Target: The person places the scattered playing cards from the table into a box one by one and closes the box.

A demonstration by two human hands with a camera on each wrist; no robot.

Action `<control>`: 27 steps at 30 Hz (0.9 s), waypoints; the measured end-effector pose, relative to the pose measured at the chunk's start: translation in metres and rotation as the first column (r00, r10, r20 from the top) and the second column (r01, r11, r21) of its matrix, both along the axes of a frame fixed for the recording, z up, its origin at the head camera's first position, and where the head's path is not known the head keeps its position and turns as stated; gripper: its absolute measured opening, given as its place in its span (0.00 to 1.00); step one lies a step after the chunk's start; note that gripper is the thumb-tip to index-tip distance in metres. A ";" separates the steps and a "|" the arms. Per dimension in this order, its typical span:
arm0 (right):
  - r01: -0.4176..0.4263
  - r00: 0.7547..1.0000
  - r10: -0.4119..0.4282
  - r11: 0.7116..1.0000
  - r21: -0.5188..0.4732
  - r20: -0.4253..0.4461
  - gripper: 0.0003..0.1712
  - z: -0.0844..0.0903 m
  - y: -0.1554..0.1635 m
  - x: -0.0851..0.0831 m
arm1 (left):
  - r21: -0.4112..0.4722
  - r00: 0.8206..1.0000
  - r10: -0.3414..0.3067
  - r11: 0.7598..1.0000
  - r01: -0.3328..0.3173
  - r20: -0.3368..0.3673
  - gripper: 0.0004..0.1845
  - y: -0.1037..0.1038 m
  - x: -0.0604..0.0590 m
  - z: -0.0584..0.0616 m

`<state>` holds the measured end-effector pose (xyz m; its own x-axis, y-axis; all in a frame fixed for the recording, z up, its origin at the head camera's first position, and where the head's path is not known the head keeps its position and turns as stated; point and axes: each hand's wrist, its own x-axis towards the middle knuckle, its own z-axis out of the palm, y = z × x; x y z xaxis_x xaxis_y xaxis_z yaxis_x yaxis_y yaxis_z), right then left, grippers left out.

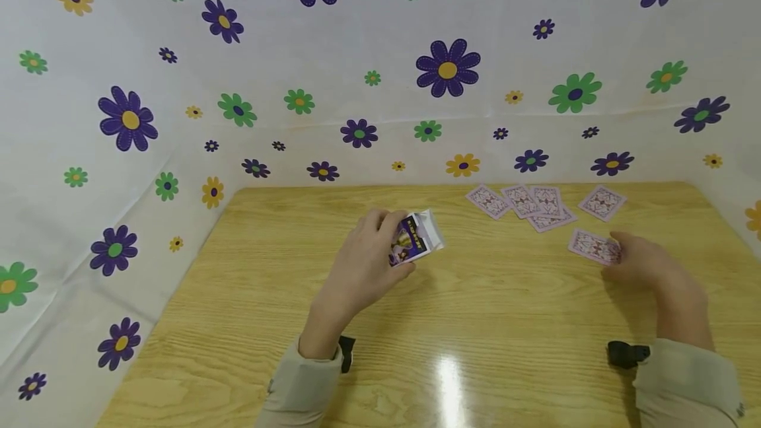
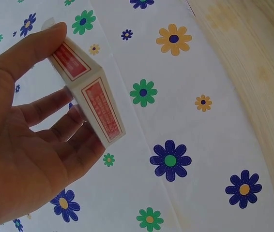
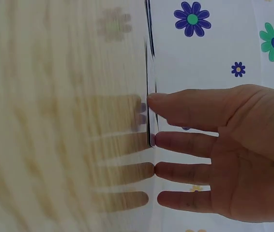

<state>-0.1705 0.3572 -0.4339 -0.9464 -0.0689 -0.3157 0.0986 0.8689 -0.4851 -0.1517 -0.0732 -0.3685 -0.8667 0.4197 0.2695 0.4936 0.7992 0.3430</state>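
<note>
My left hand (image 1: 370, 259) grips a small card box (image 1: 409, 240) by its sides, above the table. Its front is dark purple with yellow lettering, and a white flap stands out at one end. In the left wrist view, the box (image 2: 100, 108) shows white sides with red panels, between the thumb and the fingers of my left hand (image 2: 35, 130). At the right, my right hand (image 1: 645, 263) touches the near end of a face-down playing card (image 1: 593, 247). Straight fingers of my right hand (image 3: 214, 159) meet the tabletop in the right wrist view, where the card shows edge-on.
Beyond the right hand lie several more patterned cards: a single one (image 1: 603, 203), an overlapping group (image 1: 551, 220) and another (image 1: 488, 201) left of it. The wooden table (image 1: 255, 269) ends at a white, flower-printed cloth (image 1: 333, 38) behind and at both sides.
</note>
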 end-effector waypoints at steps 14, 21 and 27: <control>0.051 0.998 -0.050 0.998 0.021 -0.022 0.29 -0.003 0.001 -0.001 | -0.014 1.000 -0.004 1.000 0.004 -0.002 0.40 0.000 0.000 0.002; 0.074 0.997 -0.073 0.997 0.022 -0.039 0.31 -0.006 0.003 -0.001 | -0.009 1.000 -0.002 1.000 0.002 0.003 0.40 0.000 0.001 0.000; 0.111 0.994 -0.110 0.993 -0.038 0.017 0.34 -0.009 0.009 0.000 | -0.002 1.000 0.002 1.000 -0.002 -0.001 0.40 -0.001 0.001 -0.001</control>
